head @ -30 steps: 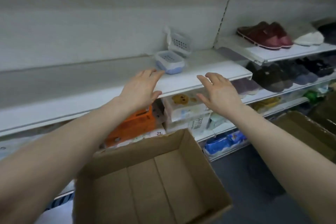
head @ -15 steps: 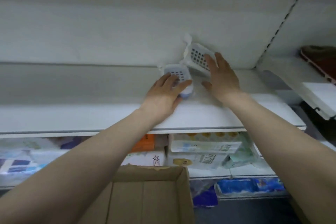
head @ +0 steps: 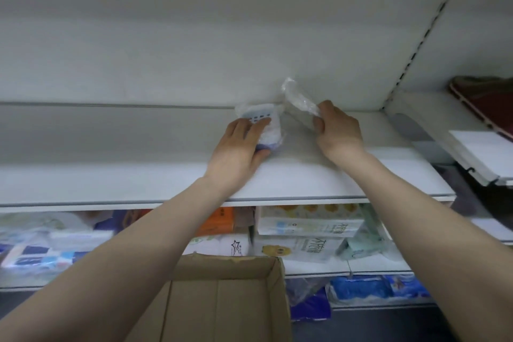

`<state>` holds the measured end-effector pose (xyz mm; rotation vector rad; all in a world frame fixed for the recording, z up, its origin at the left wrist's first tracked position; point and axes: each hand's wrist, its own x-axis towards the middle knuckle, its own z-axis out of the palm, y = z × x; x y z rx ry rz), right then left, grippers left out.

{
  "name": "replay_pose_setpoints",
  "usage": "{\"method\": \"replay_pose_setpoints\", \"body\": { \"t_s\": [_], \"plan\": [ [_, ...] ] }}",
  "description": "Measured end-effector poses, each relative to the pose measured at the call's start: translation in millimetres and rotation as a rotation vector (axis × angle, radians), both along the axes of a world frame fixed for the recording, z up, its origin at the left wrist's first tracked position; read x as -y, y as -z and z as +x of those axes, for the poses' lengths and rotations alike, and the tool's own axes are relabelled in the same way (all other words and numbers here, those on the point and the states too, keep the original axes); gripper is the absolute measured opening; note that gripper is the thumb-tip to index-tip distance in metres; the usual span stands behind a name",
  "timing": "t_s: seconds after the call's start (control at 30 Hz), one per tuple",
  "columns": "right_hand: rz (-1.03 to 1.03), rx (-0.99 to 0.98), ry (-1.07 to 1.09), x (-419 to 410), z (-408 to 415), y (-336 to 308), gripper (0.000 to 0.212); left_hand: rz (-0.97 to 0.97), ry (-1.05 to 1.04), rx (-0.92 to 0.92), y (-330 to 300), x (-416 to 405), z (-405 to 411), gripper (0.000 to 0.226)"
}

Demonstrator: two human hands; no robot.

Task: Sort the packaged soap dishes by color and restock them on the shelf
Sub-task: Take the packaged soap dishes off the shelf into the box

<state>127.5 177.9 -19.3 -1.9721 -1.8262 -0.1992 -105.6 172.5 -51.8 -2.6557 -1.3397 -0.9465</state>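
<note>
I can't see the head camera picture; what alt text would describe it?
A person's left hand rests on a wrapped soap dish on a white shelf, while the right hand grips a second wrapped dish tilted against the back wall. An open cardboard box sits below.

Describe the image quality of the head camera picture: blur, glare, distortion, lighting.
Head view: dim, flat light; the wide-angle lens bows the shelf edge; the left hand and its soap dish are motion-smeared; the right hand grips a wrapped dish whose plastic catches faint glare; lower-shelf packages are soft.
</note>
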Motion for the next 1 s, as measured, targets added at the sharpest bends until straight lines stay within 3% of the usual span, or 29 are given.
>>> {"method": "replay_pose_setpoints", "body": {
  "t_s": [0.1, 0.27, 0.37, 0.43, 0.53, 0.63, 0.73, 0.83, 0.93, 1.0],
  "plan": [
    [-0.021, -0.266, 0.031, 29.2, -0.1, -16.0, 0.01, -0.019, -0.032, 0.128, -5.3, 7.4, -0.3, 0.059],
    [-0.048, -0.753, 0.124, 41.8, 2.5, -38.3, 0.022, -0.188, -0.075, 0.549, -24.1, 32.5, -5.5, 0.061],
    [-0.12, -1.003, 0.154, 41.8, 3.5, -35.5, 0.021, -0.216, -0.128, 0.683, -33.1, 40.7, -15.3, 0.058],
    [-0.158, -0.913, 0.164, 39.6, 6.6, -26.2, 0.025, -0.227, -0.172, 0.678, -34.8, 43.5, -26.7, 0.057],
    [-0.044, -0.652, 0.171, 39.3, 13.4, -19.2, 0.024, -0.233, -0.262, 0.68, -31.3, 43.2, -45.3, 0.052],
    [0.087, -0.527, 0.124, 44.6, 11.2, -24.2, 0.028, -0.239, -0.412, 0.52, -24.6, 40.9, -57.8, 0.044],
    [-0.144, -0.392, 0.095, 48.7, -3.8, -27.5, 0.056, -0.166, -0.474, 0.295, -21.1, 36.4, -59.7, 0.055],
    [-0.34, -0.068, 0.041, 54.4, -15.6, -15.4, 0.082, -0.149, -0.473, 0.103, -21.3, 32.1, -55.7, 0.079],
    [-0.306, -0.005, 0.074, 56.3, -26.6, 1.2, 0.085, -0.233, -0.511, 0.001, -18.3, 34.3, -53.8, 0.092],
    [-0.264, -0.024, 0.083, 57.5, -35.4, 5.5, 0.079, -0.253, -0.54, 0.056, -14.9, 37.9, -56.6, 0.089]
  ]
}}
